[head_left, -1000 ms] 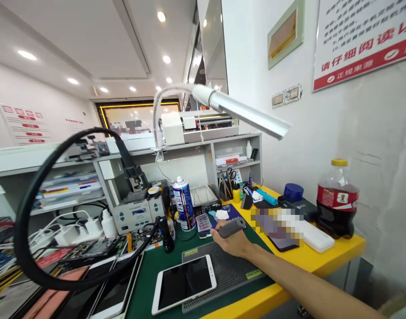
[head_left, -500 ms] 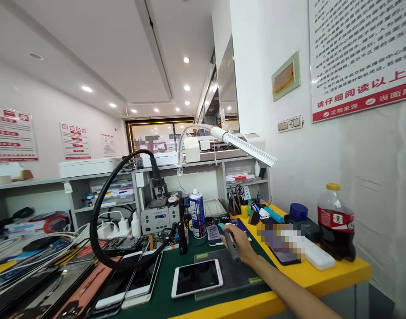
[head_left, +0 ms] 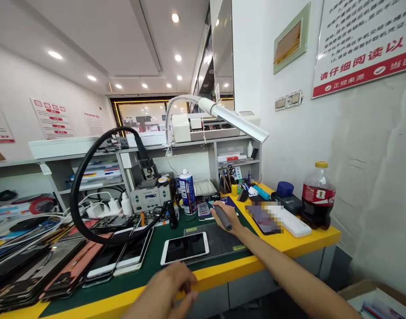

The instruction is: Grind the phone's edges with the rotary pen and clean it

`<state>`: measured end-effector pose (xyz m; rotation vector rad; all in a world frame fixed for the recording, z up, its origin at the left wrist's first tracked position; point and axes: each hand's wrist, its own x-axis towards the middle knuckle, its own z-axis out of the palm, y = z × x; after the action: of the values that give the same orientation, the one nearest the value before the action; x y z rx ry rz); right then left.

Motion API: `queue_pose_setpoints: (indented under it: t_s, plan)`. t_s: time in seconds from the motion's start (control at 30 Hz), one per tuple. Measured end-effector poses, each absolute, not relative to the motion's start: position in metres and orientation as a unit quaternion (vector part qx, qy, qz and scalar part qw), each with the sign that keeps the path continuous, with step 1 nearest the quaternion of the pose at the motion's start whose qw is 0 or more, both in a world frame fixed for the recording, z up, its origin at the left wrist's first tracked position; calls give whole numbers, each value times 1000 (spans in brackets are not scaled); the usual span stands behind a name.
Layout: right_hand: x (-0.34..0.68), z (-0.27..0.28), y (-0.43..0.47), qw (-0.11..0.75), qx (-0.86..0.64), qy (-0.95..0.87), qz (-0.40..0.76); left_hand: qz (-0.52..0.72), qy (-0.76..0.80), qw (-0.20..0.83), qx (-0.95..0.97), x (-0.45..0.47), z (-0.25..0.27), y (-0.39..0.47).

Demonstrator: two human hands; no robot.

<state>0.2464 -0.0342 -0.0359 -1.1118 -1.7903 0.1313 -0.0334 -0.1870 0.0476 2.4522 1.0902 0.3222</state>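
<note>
My right hand (head_left: pixel 228 217) is closed around a thick grey pen-shaped tool (head_left: pixel 223 218), over the far part of a grey perforated mat (head_left: pixel 219 239). The tool's front end is partly hidden by the fingers, so its exact kind cannot be made out. A white-framed phone (head_left: pixel 185 248) with a dark screen lies face up, partly on that mat. Below the phone, at the front edge of the bench, my left hand (head_left: pixel 169 285) is in the air. Its fingers are loosely bent, the thumb stands apart, and nothing shows in it.
Stacked phones and screens (head_left: pixel 130 254) fill the left, under a looping black hose (head_left: pixel 77 195). A spray can (head_left: pixel 187 195) and a grey station (head_left: pixel 150 198) stand behind. To the right are a white box (head_left: pixel 294 223) and a cola bottle (head_left: pixel 318 197). A lamp (head_left: pixel 238 119) hangs overhead.
My left hand has come into view at the bottom. The right hand keeps its hold on the grey tool, which is now tilted differently. The view has shifted down and right.
</note>
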Motion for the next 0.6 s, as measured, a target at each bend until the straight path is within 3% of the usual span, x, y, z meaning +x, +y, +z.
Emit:
queue_pose_setpoints:
  t_s: [0.07, 0.27, 0.6]
  plan:
    - [247, -37, -33, 491, -459, -738, 67, 111, 399, 161, 896, -29, 57, -155]
    - [247, -34, -34, 503, -452, -732, 83, 32, 356, 167, 919, -3, 59, -74]
    - [232, -32, -42, 485, -460, -739, 79, 52, 332, 184, 924, -3, 23, -44]
